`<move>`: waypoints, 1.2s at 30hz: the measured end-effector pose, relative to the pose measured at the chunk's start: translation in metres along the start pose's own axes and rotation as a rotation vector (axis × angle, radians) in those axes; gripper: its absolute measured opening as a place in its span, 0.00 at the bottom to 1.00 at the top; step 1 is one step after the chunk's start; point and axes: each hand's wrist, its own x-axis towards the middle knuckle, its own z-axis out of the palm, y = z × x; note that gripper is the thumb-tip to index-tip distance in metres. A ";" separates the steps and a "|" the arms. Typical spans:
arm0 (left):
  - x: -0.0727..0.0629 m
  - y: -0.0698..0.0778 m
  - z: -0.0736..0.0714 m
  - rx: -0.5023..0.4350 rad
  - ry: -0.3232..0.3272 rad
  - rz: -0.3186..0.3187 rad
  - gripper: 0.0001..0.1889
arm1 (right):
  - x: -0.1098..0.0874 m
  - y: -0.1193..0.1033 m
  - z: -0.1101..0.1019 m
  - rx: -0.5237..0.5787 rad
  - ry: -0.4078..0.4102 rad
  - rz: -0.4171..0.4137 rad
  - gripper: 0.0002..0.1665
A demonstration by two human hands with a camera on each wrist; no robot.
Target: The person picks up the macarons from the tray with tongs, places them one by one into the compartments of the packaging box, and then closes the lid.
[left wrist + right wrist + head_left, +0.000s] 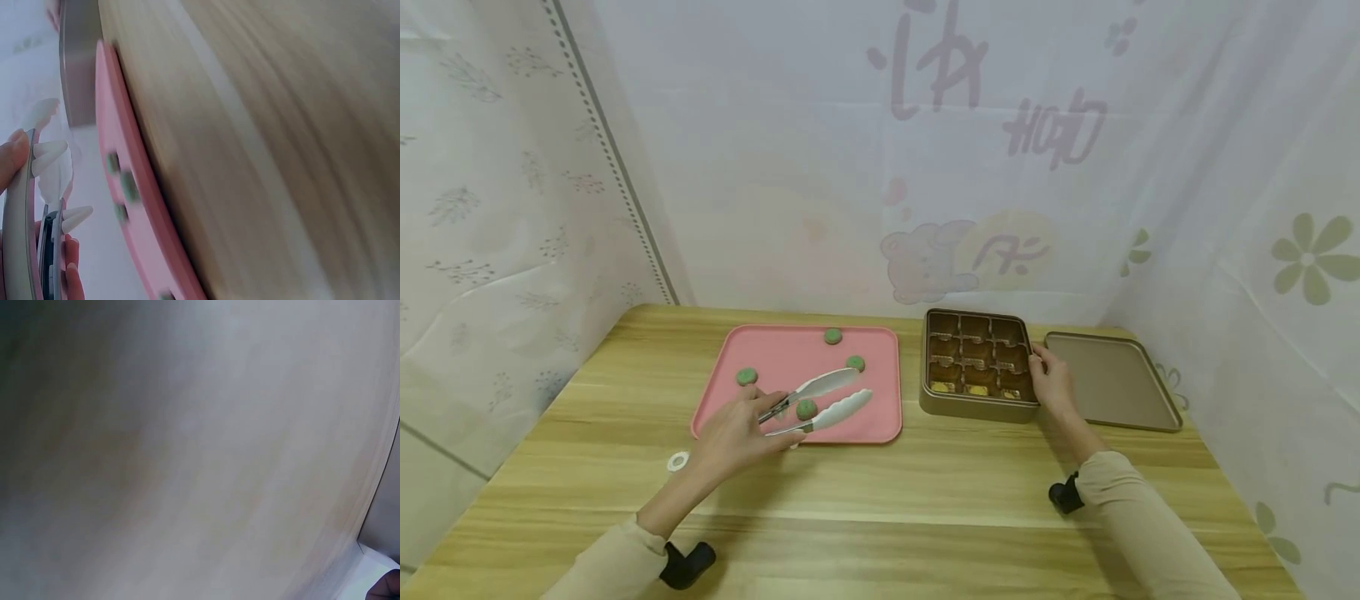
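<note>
In the head view my left hand [733, 437] grips metal tongs [831, 396] with white scalloped tips, which spread apart over a pink tray [880, 425]. A green macaron [807, 409] appears between the tong arms; whether they touch it I cannot tell. Other green macarons [747, 377] lie spread across the tray. The left wrist view also shows the tongs [22, 225] between thumb and fingers. My right hand [1054, 385] holds the right side of a bronze tin box [977, 408] with a divided brown insert. Yellow pieces [977, 390] sit in its front row of compartments.
The box's flat lid [1112, 379] lies right of the box on the wooden table [880, 517]. A small white ring [677, 461] is at the tray's front left. Patterned white curtains [775, 167] enclose the back and sides. The right wrist view is mostly blurred.
</note>
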 end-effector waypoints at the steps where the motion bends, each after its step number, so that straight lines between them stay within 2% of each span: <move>1: -0.003 -0.006 -0.004 -0.004 0.000 -0.010 0.35 | 0.000 0.000 0.000 0.002 -0.003 0.002 0.23; 7: -0.018 -0.042 -0.026 -0.030 -0.006 -0.099 0.39 | 0.000 0.001 -0.001 0.012 -0.014 0.013 0.23; 14: -0.028 -0.077 -0.044 0.053 0.044 -0.146 0.40 | 0.000 0.002 -0.002 0.028 -0.036 0.035 0.24; 17: -0.030 -0.088 -0.049 0.085 0.044 -0.165 0.40 | 0.000 0.002 -0.002 0.031 -0.034 0.035 0.24; 27: -0.031 -0.105 -0.052 0.150 0.025 -0.213 0.42 | 0.002 0.003 -0.002 0.024 -0.036 0.038 0.24; 36: -0.025 -0.107 -0.053 0.182 0.010 -0.169 0.41 | 0.002 0.003 0.000 0.019 -0.022 0.021 0.23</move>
